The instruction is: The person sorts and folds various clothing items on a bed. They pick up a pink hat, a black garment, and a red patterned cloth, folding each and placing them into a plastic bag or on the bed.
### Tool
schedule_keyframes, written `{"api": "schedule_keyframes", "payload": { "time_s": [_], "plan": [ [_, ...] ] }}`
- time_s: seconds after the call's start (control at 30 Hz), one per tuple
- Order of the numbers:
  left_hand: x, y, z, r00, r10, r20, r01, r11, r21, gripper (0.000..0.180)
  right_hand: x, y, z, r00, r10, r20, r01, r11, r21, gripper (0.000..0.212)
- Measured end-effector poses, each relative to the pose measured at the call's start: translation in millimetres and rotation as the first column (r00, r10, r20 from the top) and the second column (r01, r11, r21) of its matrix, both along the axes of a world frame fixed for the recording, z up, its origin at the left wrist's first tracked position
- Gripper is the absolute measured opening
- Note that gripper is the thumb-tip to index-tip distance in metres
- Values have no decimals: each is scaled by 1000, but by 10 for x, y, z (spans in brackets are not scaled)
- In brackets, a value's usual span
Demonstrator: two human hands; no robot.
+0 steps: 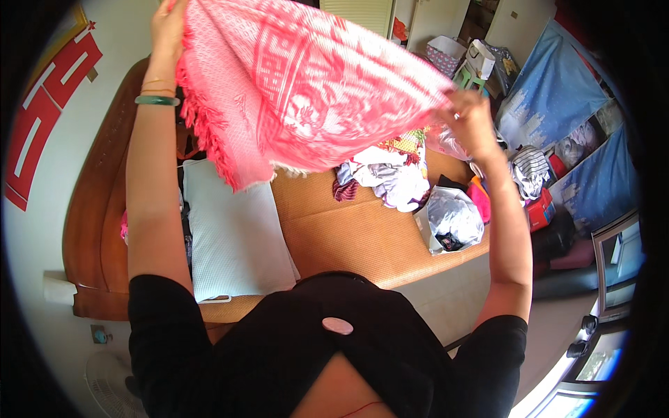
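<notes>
A red-and-white patterned towel (313, 90) with a red fringe is spread in the air between my raised hands, above the bed. At the upper left my left hand (169, 31) is closed on one edge of it, a green bangle on that wrist. My right hand (470, 122) pinches the towel's other corner at the right, its fingers slightly blurred. The towel's near side hangs in folds, its lower corner just over the far end of a light blue pillow (233, 237). That pillow lies on the bed's woven mat (341, 237).
Rumpled clothes (390, 177) lie on the mat behind the towel. A box lined with a clear plastic bag (453, 219) stands at the bed's right edge. Along the left runs a brown headboard (101, 195). Blue curtains (554, 83) hang at the right, and a fan (111, 383) stands lower left.
</notes>
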State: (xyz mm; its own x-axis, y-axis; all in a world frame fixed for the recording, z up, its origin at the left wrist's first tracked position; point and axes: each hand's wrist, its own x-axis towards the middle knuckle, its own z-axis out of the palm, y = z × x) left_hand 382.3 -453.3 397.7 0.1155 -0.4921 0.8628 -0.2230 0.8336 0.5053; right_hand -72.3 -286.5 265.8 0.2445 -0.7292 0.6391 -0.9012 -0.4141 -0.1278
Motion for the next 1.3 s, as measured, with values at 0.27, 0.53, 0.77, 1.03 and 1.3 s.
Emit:
{"api": "schedule_keyframes", "payload": {
  "time_s": [0.27,0.53,0.77,1.03,1.3],
  "plan": [
    [598,-290,-163,939,-128,-318,221,935,279,37,57,263,1196,997,-71,15,66,807,-587,23],
    [-23,272,-230,976,-195,-95,217,907,362,22,-674,13,1019,803,85,589,-96,995,-13,16],
    [8,-451,-471,979,-201,-31,200,925,323,19,-907,-190,813,826,72,560,-55,997,-46,20],
    [-116,-448,-575,871,-451,-194,490,826,280,24,-744,123,915,827,125,548,-25,982,-186,62],
    [585,1070,-1224,886,-443,-137,460,801,383,31,-556,2188,217,594,65,802,65,990,-128,21]
  ]
}}
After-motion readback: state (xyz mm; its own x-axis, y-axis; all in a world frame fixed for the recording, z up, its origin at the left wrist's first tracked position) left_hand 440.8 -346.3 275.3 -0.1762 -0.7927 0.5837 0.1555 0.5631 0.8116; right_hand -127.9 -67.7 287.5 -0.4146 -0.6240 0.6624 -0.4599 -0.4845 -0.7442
